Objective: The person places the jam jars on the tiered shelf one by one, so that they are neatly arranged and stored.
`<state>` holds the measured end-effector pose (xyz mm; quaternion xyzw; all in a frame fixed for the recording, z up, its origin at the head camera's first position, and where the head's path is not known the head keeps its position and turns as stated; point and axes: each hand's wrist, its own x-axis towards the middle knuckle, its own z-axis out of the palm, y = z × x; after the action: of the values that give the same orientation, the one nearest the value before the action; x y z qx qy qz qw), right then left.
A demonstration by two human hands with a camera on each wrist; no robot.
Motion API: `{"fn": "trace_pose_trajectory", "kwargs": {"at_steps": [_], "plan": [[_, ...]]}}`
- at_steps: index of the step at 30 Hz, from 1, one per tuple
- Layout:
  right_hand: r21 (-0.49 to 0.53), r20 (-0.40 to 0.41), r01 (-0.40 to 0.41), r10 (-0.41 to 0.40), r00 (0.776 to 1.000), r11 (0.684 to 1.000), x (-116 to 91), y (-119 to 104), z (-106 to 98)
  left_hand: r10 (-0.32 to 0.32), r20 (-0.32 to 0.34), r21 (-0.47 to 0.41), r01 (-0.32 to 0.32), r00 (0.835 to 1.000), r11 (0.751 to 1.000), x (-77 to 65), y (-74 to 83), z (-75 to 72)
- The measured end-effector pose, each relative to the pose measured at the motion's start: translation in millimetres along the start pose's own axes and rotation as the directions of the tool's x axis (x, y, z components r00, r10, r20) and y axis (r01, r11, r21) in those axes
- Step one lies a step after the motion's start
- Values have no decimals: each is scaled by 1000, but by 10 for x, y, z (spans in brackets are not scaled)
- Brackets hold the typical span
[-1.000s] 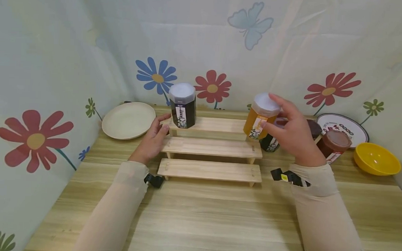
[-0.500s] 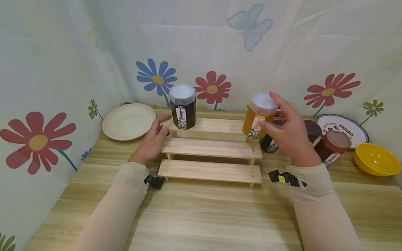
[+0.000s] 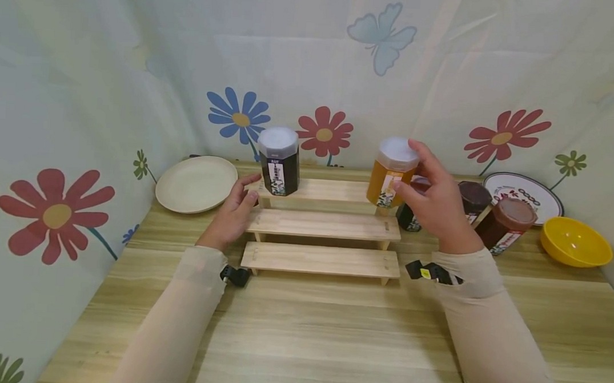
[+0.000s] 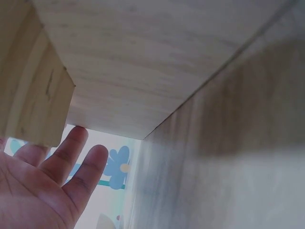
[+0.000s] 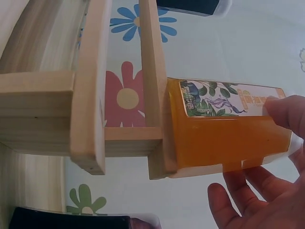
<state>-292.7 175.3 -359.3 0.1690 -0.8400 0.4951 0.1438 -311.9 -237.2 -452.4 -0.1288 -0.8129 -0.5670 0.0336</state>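
My right hand (image 3: 440, 203) grips an eight-sided jar of orange-yellow contents (image 3: 381, 182) with a white lid, thumb on its label and fingers around its far side. The jar stands upright at the right end of the top tier of a three-step wooden shelf (image 3: 319, 259). In the right wrist view, the jar's base (image 5: 174, 129) meets the top board. At the left end of that tier stands a dark jar (image 3: 285, 176) with a similar white lid. My left hand (image 3: 232, 214) rests against the shelf's left side, its fingers (image 4: 85, 174) extended in the left wrist view.
Behind my right hand are a dark jar (image 3: 407, 217) and another dark one (image 3: 472, 197). Further right stand a reddish-brown jar (image 3: 508, 220), a patterned plate (image 3: 545, 205) and a yellow bowl (image 3: 574, 243). A cream plate (image 3: 196, 184) leans at the back left by the flowered curtain (image 3: 313, 54).
My right hand has moved the orange-yellow jar slightly left along the top tier. My left hand and the dark jar on the shelf stay in place.
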Motion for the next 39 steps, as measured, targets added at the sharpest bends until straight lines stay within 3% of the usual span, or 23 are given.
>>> {"fn": "trace_pose_trajectory", "kwargs": {"at_steps": [11,39], "plan": [[105,-16,25,-23,1000,994,18,35,87,-5,0,-7,5,1000,1000,1,15,11],[179,3,40,-41,999,983,54,94,165,-18,2,-1,18,1000,1000,11,8,-3]]}}
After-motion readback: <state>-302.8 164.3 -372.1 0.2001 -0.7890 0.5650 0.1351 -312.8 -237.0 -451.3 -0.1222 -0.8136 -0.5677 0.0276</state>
